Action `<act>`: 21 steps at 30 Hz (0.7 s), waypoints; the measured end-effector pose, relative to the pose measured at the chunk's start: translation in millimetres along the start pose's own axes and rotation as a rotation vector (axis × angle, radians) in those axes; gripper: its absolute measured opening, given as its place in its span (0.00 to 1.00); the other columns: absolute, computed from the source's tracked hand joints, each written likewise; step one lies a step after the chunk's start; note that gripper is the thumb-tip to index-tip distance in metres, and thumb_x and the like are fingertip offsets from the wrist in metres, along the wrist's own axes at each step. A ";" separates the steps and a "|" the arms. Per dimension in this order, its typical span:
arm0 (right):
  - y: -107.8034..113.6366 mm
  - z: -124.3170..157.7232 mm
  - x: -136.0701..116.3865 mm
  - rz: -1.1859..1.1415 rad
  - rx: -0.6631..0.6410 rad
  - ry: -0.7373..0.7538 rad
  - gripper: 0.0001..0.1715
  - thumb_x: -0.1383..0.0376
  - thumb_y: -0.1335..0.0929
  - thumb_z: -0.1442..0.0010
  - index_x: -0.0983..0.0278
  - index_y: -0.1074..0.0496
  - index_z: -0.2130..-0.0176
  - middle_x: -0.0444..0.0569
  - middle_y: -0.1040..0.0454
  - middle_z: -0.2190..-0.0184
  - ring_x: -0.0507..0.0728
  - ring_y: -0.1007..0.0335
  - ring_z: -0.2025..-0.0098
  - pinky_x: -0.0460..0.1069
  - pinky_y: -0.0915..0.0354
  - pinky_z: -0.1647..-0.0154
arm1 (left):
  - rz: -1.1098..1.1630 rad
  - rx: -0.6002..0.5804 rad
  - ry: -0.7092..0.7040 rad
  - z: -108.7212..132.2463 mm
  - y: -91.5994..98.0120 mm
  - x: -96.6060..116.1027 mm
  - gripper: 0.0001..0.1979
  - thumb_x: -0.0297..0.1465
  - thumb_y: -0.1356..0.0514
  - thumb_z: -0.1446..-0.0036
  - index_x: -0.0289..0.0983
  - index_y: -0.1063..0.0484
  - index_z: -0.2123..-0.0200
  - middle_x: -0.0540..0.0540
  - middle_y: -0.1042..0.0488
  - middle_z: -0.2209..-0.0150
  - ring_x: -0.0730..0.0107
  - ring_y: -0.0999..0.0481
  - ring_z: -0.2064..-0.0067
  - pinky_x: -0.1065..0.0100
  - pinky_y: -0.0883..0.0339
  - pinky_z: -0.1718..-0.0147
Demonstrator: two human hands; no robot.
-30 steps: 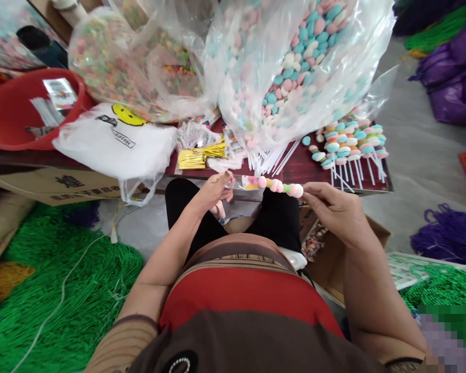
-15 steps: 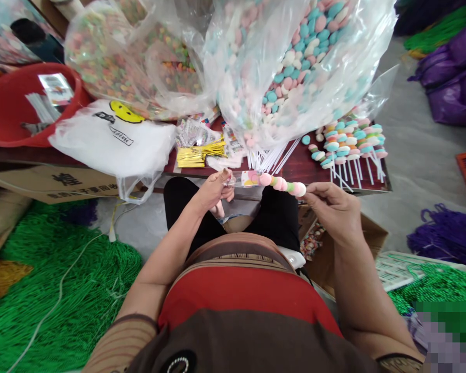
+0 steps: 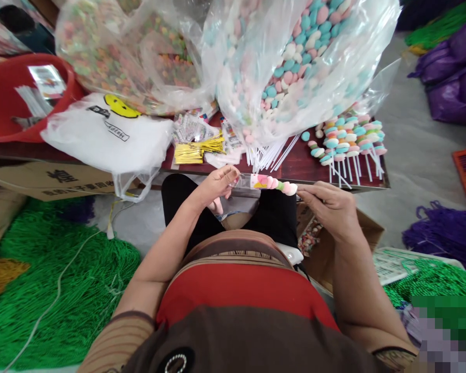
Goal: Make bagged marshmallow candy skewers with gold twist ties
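Pinched by its end in my left hand point(image 3: 220, 187) is a small clear plastic wrapper point(image 3: 258, 181) with a pink and yellow print. Part of a candy skewer point(image 3: 282, 185), with pink, green and white pieces, sits inside the wrapper's right end; the rest sticks out. My right hand point(image 3: 330, 207) has its thumb and fingers closed at the skewer's right end, probably on its stick, which the fingers mostly hide. Beyond the hands, white sticks point(image 3: 270, 155), gold twist ties point(image 3: 198, 150) and printed wrappers point(image 3: 192, 129) lie on the dark red table point(image 3: 236, 165).
Finished candy skewers point(image 3: 349, 140) are piled at the table's right end. Large clear bags of candy point(image 3: 303, 67) stand at the back. At left are a white plastic bag point(image 3: 112, 134) and a red basin point(image 3: 8, 93). Green cord heaps point(image 3: 62, 280) cover the floor.
My right hand has come left, and the candy skewer has slid further into the wrapper, so less candy shows. My left hand keeps its pinch. The whole view has shifted slightly.
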State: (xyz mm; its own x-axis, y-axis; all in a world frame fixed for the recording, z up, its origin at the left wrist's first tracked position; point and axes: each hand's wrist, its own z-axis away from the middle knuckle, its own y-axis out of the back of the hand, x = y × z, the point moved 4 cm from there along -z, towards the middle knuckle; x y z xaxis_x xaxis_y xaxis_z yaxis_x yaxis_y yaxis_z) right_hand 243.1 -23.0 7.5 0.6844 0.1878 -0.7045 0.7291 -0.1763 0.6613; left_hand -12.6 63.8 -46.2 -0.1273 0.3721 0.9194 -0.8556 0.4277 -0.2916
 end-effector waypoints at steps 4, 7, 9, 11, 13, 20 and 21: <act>-6.1 2.0 3.9 0.009 -0.036 0.017 0.09 0.62 0.30 0.37 0.59 0.18 0.61 0.46 0.22 0.72 0.54 0.27 0.72 0.48 0.32 0.68 | 0.096 -0.044 0.018 4.0 -2.6 6.2 0.27 0.51 0.29 0.50 0.38 0.23 0.55 0.62 0.48 0.84 0.84 0.50 0.85 0.76 0.42 0.83; -11.6 4.3 9.9 -0.051 -0.040 -0.027 0.09 0.60 0.30 0.37 0.59 0.18 0.63 0.46 0.18 0.69 0.55 0.24 0.69 0.50 0.29 0.65 | 0.174 -0.078 0.022 5.5 -5.9 12.0 0.26 0.48 0.28 0.51 0.37 0.22 0.55 0.61 0.45 0.84 0.84 0.49 0.85 0.75 0.41 0.83; -15.5 5.8 13.4 -0.102 -0.058 -0.066 0.10 0.59 0.30 0.37 0.59 0.18 0.64 0.46 0.17 0.69 0.56 0.23 0.69 0.50 0.29 0.66 | 0.201 -0.100 0.024 5.9 -7.8 15.9 0.24 0.47 0.28 0.50 0.36 0.21 0.56 0.60 0.44 0.84 0.84 0.49 0.85 0.74 0.41 0.83; -19.1 7.0 15.5 -0.132 -0.091 -0.092 0.12 0.58 0.31 0.37 0.59 0.18 0.64 0.45 0.18 0.71 0.55 0.24 0.71 0.49 0.31 0.69 | 0.208 -0.117 0.029 6.0 -9.0 18.7 0.22 0.46 0.29 0.49 0.36 0.21 0.58 0.60 0.44 0.86 0.83 0.48 0.86 0.73 0.41 0.83; -21.8 8.1 16.8 -0.144 -0.113 -0.110 0.13 0.58 0.32 0.36 0.60 0.18 0.63 0.44 0.21 0.74 0.54 0.27 0.73 0.48 0.33 0.71 | 0.203 -0.119 0.040 5.8 -9.3 20.0 0.20 0.44 0.29 0.48 0.35 0.21 0.58 0.61 0.46 0.87 0.83 0.48 0.87 0.73 0.41 0.83; -39.2 11.0 16.7 -0.210 -0.121 -0.141 0.14 0.57 0.34 0.34 0.61 0.21 0.63 0.40 0.32 0.80 0.51 0.38 0.78 0.46 0.41 0.76 | 0.301 -0.110 0.046 0.6 -15.7 23.6 0.18 0.44 0.36 0.40 0.35 0.22 0.57 0.59 0.44 0.88 0.78 0.43 0.87 0.71 0.38 0.83; -42.3 10.6 15.3 -0.227 -0.115 -0.146 0.14 0.57 0.35 0.34 0.61 0.22 0.63 0.39 0.33 0.81 0.50 0.39 0.79 0.46 0.42 0.76 | 0.326 -0.116 0.036 -0.2 -16.8 25.1 0.21 0.48 0.39 0.39 0.35 0.22 0.58 0.58 0.42 0.87 0.76 0.42 0.86 0.71 0.38 0.83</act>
State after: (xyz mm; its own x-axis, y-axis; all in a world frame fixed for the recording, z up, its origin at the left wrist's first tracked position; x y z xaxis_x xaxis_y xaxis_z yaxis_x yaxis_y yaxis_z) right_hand 222.7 -22.9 -34.0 0.5024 0.0672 -0.8620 0.8646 -0.0337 0.5013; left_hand -1.3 66.1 -18.3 -0.3654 0.5326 0.7634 -0.7099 0.3709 -0.5987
